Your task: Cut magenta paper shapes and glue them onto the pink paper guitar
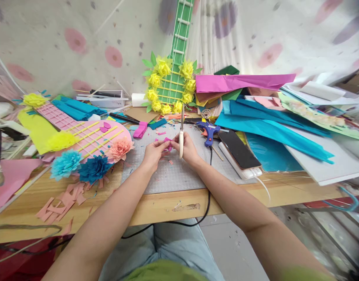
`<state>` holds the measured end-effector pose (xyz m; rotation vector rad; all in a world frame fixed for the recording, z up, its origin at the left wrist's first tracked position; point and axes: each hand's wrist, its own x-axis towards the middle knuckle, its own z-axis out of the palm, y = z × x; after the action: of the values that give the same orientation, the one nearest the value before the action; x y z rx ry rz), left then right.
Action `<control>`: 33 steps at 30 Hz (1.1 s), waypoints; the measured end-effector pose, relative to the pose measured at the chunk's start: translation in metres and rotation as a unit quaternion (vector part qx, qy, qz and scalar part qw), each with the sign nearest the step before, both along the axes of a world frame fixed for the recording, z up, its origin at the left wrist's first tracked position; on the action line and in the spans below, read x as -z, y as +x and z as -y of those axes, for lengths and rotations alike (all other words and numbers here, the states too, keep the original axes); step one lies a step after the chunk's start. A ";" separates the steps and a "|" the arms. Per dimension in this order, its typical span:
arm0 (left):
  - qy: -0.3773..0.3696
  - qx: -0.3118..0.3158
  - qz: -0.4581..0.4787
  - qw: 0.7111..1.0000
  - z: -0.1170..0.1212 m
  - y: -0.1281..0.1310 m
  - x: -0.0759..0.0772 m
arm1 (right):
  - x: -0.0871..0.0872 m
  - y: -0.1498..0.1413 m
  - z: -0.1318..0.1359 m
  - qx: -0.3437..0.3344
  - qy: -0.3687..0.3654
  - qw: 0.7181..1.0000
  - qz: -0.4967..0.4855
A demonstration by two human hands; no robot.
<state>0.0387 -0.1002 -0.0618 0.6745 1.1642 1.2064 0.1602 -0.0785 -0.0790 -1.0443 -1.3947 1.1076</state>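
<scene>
Over the grey cutting mat [167, 183], my left hand [152, 154] pinches a small piece of magenta crepe paper [168, 145]. My right hand [188, 150] has its fingers at the same paper and also holds a pair of scissors [181, 144] with white handles, blades pointing up and away from me. Small magenta and pink scraps lie on the mat around my hands. A folded magenta paper strip [140, 130] rests just beyond my left hand. To the left lies a pink paper guitar [91, 136] with blue, yellow and coral paper flowers.
A green guitar [173, 78] ringed with yellow flowers leans at the back. Right of my hands are a blue glue gun [209, 130], a phone [240, 150] on a white power strip [249, 173], and blue crepe sheets [273, 132]. The glue gun's black cord [209, 195] crosses the table edge.
</scene>
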 end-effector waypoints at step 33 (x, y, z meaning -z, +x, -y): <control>0.150 -0.062 0.181 0.970 -0.014 -0.014 0.000 | -0.031 0.017 0.012 -0.109 0.019 0.887 0.449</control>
<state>0.0250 -0.0858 -0.0621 0.5765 0.7334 1.5572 0.1777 -0.0901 -0.0480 -1.4890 -2.2973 0.7411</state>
